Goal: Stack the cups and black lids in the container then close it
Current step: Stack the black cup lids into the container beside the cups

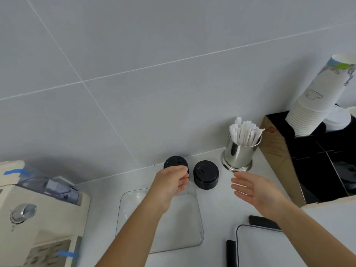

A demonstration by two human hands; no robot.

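Two stacks of black lids stand by the wall: the left stack (175,162) and the right stack (206,177). My left hand (171,183) curls around the front of the left stack, above the far edge of a clear container (194,228). My right hand (254,189) hovers open, palm facing left, to the right of the right stack. The container's lid (256,245), clear with black clasps, lies at the lower right. A tall stack of white paper cups (316,101) leans at the upper right.
A steel holder of wrapped sticks (239,151) stands behind my right hand. A cardboard box with black dividers (312,160) fills the right. A cream-coloured machine (38,214) occupies the left. The tiled wall rises behind the white counter (217,205).
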